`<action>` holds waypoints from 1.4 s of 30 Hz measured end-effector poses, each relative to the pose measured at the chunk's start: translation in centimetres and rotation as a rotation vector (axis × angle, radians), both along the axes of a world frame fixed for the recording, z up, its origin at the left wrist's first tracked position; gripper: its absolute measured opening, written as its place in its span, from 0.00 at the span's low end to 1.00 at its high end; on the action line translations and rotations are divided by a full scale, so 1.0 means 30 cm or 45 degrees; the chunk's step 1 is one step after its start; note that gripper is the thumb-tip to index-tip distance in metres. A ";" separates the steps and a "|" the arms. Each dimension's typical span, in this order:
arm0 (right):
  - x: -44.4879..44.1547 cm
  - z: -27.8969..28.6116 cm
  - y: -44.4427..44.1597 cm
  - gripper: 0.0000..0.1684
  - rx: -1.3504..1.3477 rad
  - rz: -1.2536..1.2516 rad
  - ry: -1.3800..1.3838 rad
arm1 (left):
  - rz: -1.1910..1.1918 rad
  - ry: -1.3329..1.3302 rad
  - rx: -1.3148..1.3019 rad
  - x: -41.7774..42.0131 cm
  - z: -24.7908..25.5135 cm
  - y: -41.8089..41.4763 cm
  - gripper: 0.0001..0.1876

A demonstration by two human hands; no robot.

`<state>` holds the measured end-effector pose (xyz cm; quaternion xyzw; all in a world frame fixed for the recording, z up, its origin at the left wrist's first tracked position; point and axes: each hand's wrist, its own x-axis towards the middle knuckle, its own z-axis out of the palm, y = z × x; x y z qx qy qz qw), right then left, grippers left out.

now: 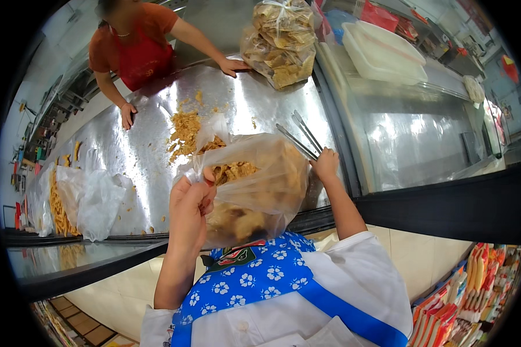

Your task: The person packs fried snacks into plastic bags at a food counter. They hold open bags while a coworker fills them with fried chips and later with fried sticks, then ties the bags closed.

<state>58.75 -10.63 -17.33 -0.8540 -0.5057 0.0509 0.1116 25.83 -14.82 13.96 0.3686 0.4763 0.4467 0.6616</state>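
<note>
My left hand (191, 201) grips the gathered edge of a large clear plastic bag (278, 173). Brown fried food pieces (234, 171) show through the bag's opening, and more lie dimly behind its walls. In my right hand (327, 165) is a pair of metal tongs (301, 136), its two arms spread apart and pointing away from me, low over the steel counter (150, 123). Nothing is between the tong tips. A heap of golden crumbs and broken pieces (186, 132) lies on the counter just beyond the bag.
Across the counter a person in a red apron (141, 58) rests both hands on it. Stacked tied bags of fried food (282, 47) stand at the far end. A bag with fried sticks (61, 204) lies left. White plastic tubs (382, 52) sit on a glass case (417, 143) at right.
</note>
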 end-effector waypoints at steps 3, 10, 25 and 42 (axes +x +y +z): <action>0.041 -0.069 -0.064 0.29 -0.125 0.076 -0.070 | 0.017 0.016 0.038 -0.008 0.005 -0.014 0.07; 0.038 0.052 -0.219 0.31 -0.341 -0.135 0.021 | 0.001 -0.013 0.084 -0.028 0.015 -0.006 0.09; -0.525 0.616 0.064 0.25 0.306 0.967 1.178 | -0.324 0.861 0.582 -0.110 -0.054 0.072 0.16; -0.513 0.557 -0.053 0.12 0.511 0.514 2.283 | -0.759 1.662 0.941 -0.128 -0.276 0.010 0.12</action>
